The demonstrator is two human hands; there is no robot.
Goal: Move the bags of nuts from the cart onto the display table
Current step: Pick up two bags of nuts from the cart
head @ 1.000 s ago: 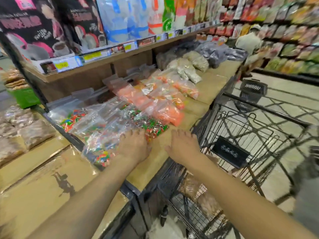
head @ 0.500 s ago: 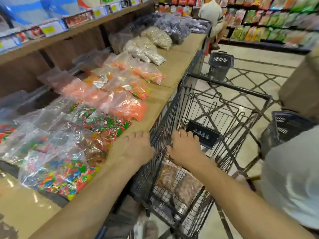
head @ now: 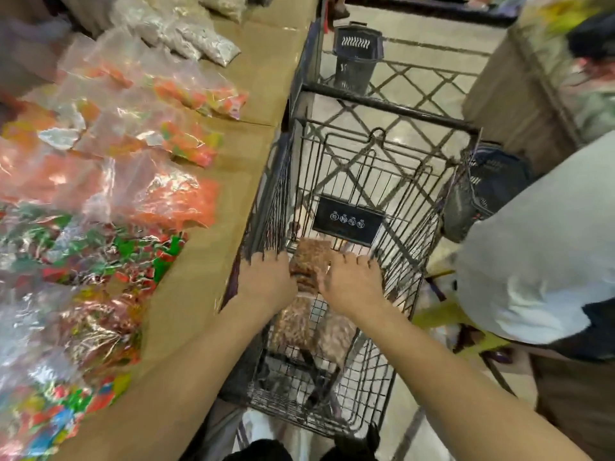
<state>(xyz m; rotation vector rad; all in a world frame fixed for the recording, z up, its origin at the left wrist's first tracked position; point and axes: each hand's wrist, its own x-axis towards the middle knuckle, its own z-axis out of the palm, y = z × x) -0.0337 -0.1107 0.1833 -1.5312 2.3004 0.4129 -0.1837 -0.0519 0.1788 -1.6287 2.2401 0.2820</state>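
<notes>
A black wire cart [head: 392, 112] stands against the right edge of the cardboard-covered display table [head: 203, 261]. Inside it lie clear bags of brown nuts. One bag of nuts [head: 310, 261] sits between my two hands, which press on it from either side. My left hand [head: 266, 279] is on its left, next to the cart's wall. My right hand [head: 352, 282] is on its right, fingers curled over it. Two more bags of nuts [head: 293, 324] lie lower in the cart, partly under my wrists.
Clear bags of coloured candy [head: 109, 207] cover the table's left part; pale bags [head: 199, 44] lie farther back. A person in a white shirt [head: 539, 247] bends close on the cart's right, holding a dark basket [head: 482, 191]. Another black basket [head: 356, 58] stands on the floor ahead.
My view swung from the table down to the cart. Both hands left the table edge and went down into the cart, closing around a bag of nuts.
</notes>
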